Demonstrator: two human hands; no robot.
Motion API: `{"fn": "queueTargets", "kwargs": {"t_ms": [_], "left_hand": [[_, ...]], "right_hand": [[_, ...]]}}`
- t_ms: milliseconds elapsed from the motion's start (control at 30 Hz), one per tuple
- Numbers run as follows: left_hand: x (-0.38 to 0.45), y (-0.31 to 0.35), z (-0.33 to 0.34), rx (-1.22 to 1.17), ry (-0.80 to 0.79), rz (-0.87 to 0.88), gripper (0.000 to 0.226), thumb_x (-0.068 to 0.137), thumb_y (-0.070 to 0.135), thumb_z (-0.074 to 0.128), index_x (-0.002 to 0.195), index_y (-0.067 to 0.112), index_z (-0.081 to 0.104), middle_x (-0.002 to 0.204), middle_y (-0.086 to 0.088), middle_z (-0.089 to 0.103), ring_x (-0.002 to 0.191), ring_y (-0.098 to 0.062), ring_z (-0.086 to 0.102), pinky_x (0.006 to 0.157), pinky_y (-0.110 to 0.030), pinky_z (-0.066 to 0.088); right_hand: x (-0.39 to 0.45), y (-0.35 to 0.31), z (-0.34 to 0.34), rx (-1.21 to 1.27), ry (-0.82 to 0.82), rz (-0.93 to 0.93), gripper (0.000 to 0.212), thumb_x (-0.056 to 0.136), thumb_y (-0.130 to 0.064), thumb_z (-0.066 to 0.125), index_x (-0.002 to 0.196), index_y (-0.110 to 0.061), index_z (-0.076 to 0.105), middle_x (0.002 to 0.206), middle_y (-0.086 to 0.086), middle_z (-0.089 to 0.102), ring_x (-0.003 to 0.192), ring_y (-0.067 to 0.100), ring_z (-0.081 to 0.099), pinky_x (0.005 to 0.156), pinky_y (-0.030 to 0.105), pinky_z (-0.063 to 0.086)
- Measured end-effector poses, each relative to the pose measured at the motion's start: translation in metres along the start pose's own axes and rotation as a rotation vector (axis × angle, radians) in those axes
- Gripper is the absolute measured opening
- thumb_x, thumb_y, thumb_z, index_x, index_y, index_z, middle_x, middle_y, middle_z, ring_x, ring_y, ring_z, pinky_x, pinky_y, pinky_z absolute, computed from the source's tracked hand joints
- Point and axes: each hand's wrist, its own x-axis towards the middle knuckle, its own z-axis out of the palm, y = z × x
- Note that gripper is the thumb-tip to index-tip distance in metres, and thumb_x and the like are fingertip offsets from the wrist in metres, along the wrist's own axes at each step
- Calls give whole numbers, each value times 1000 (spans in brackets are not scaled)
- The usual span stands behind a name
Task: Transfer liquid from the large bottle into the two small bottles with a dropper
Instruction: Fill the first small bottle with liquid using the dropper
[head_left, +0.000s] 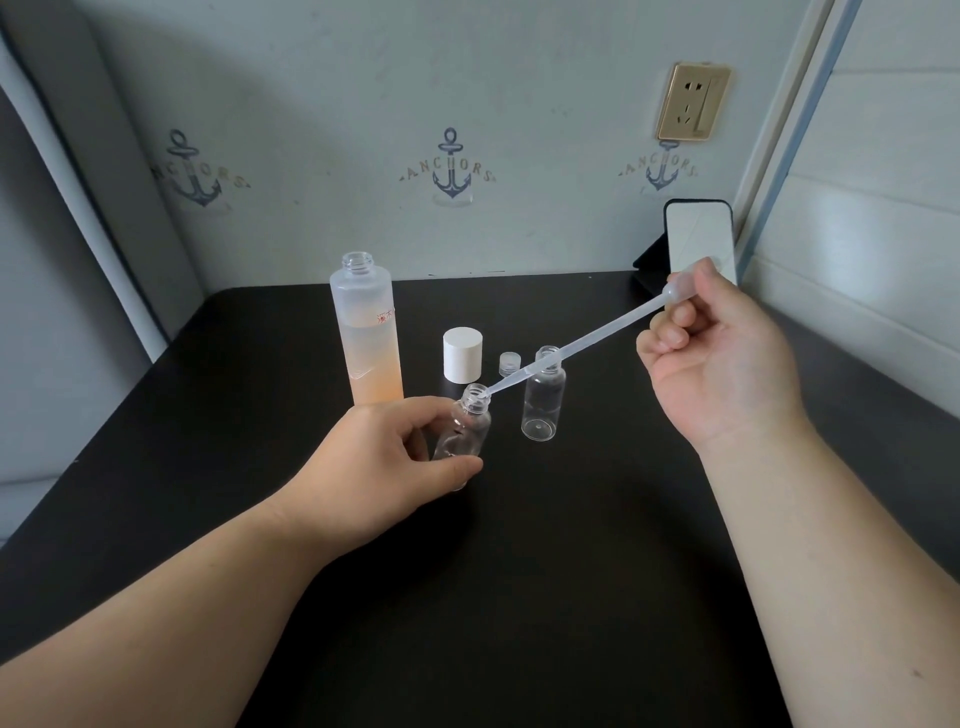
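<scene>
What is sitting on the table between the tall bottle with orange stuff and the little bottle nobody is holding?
In the head view, a white cylindrical cap and a tiny clear plastic cap stand there.

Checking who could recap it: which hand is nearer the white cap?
Left. The left hand holds a small bottle just in front of the white cap; the right hand is farther away, holding the dropper.

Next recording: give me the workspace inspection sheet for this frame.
Surface: black matte table.
Job's things: tall frosted bottle of orange liquid, uncapped; clear small bottle, tilted; second clear small bottle, upright; translucent plastic dropper, tip at the tilted bottle's mouth.
Clutter: white cylindrical cap; small clear cap; propped phone.
Grippers: left hand holds the tilted bottle; right hand pinches the dropper bulb.
Cables: nothing seen.
Surroundings: anchor-print wall, gold socket.
</scene>
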Motion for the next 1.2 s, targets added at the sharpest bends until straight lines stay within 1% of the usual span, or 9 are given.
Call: {"fn": "queueTargets", "kwargs": {"t_ms": [400,500,600,800,933,1000,1100,1167,1200], "left_hand": [[1,-1,0,-5,9,-5,34,76,49,78,101,65,62,75,12,65,66,-4,59,60,-12,46],[1,-2,0,6,7,-18,31,72,55,75,101,57,63,77,17,65,69,-3,60,60,-12,46],[2,-3,0,17,10,-42,28,72,55,79,95,51,63,75,18,65,66,-2,60,57,-12,45],[2,0,-1,19,-26,-25,26,72,53,83,82,58,59,71,19,62,62,0,56,57,-14,44],[1,2,-1,16,-47,2,27,73,54,83,79,60,57,70,18,61,60,0,54,55,-12,41],[0,1,-3,-16,-61,14,24,72,56,80,84,59,59,71,15,62,61,-2,55,56,-13,42],[-4,0,-6,-199,-5,11,33,76,35,68,105,48,66,84,15,70,71,-10,61,64,-18,48],[-6,0,-8,-299,149,25,34,77,18,60,102,36,72,90,9,73,75,-17,61,68,-24,50],[-8,1,-8,-318,258,29,32,77,14,56,97,33,72,87,6,73,73,-14,62,66,-23,49]], "right_hand": [[-1,0,0,-27,-9,8,38,100,-26,62,65,-15,71,61,-6,51,51,9,40,55,20,38],[-1,1,1,-43,-9,11,40,102,-27,59,66,-16,73,63,-6,49,53,9,41,54,19,38],[0,2,1,-34,15,18,35,101,-27,60,71,-14,74,65,-4,52,53,10,42,53,20,39],[1,2,-1,-8,52,24,29,100,-27,63,77,-12,71,67,-4,55,54,11,43,55,20,39],[1,3,-1,9,54,35,27,100,-27,64,80,-11,71,69,-3,59,54,11,46,54,20,41],[1,3,-1,17,57,38,28,99,-26,64,78,-11,72,70,-3,60,55,10,47,54,20,41],[1,2,-2,42,63,47,22,97,-25,66,81,-11,72,74,-3,64,58,10,48,56,20,42],[1,2,-3,50,62,54,20,96,-24,66,83,-10,72,76,-2,65,59,10,49,57,21,43],[1,3,-3,46,60,56,22,97,-23,65,82,-10,73,76,-2,65,58,10,50,57,21,43]]}}
